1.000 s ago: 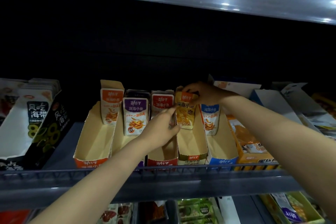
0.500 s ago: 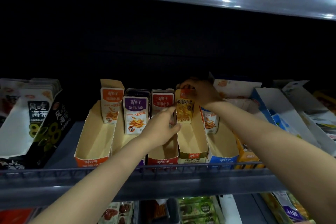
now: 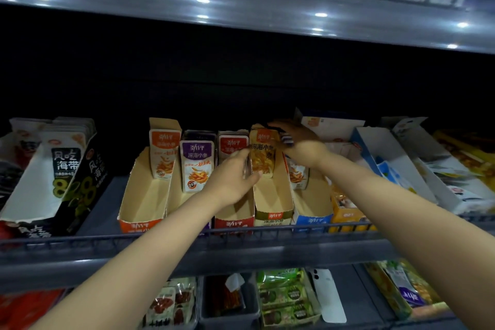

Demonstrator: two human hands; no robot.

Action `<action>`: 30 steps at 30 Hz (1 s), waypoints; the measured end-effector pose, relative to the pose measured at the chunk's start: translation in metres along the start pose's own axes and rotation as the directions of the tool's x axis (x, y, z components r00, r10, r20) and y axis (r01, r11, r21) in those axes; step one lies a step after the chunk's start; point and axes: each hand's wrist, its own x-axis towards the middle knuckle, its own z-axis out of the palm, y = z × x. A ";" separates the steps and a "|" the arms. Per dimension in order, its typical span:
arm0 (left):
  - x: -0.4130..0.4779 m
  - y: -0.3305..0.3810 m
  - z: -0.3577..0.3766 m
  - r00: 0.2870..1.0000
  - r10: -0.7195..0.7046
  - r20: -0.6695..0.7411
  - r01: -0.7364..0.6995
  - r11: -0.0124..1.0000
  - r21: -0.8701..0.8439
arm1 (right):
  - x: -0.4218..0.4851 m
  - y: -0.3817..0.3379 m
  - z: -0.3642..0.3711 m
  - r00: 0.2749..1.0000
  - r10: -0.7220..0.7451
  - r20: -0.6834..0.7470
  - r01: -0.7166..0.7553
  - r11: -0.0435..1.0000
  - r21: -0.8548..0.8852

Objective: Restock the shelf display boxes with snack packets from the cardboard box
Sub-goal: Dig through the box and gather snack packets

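Five narrow display boxes stand side by side on the shelf: orange [image 3: 142,211], purple, red [image 3: 235,222], yellow [image 3: 272,218] and blue [image 3: 312,220]. Each has a few upright snack packets at its back. My right hand [image 3: 297,142] reaches over the yellow box, its fingers curled over the top of the yellow packets [image 3: 263,153]. My left hand [image 3: 230,179] is blurred; its fingers touch the left edge of those same packets, above the red box. The cardboard box is out of view.
A wire rail [image 3: 160,236] runs along the shelf's front edge. A large black-and-white seaweed snack box [image 3: 53,182] stands at the left, white and blue boxes [image 3: 388,158] at the right. The metal shelf above [image 3: 241,8] hangs low. More snacks lie on the shelf below [image 3: 284,297].
My right hand has pushed the yellow packets further back and more upright in the yellow box. My left hand has stayed at their left edge.
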 end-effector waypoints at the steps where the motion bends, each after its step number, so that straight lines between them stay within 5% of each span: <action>1: -0.004 0.002 -0.002 1.000 0.016 0.000 -0.016 1.000 0.025 | -0.009 0.001 -0.002 1.000 0.025 0.011 -0.025 1.000 0.004; 4: -0.022 0.008 -0.009 0.998 0.061 0.000 -0.060 0.986 0.155 | -0.041 -0.005 -0.010 0.992 0.120 0.029 -0.119 0.992 -0.036; 10: -0.073 0.019 -0.018 0.994 0.106 -0.002 -0.098 0.926 0.363 | -0.113 -0.026 -0.021 0.997 0.042 0.072 -0.034 0.994 -0.107; 17: -0.149 0.005 0.003 0.986 0.159 0.051 -0.167 0.914 0.370 | -0.204 -0.050 0.006 0.987 0.032 0.155 -0.023 0.998 -0.063; 30: -0.302 -0.100 0.080 0.959 -0.077 0.271 -0.051 0.898 0.436 | -0.326 -0.058 0.163 0.887 0.170 0.429 -0.199 0.980 0.025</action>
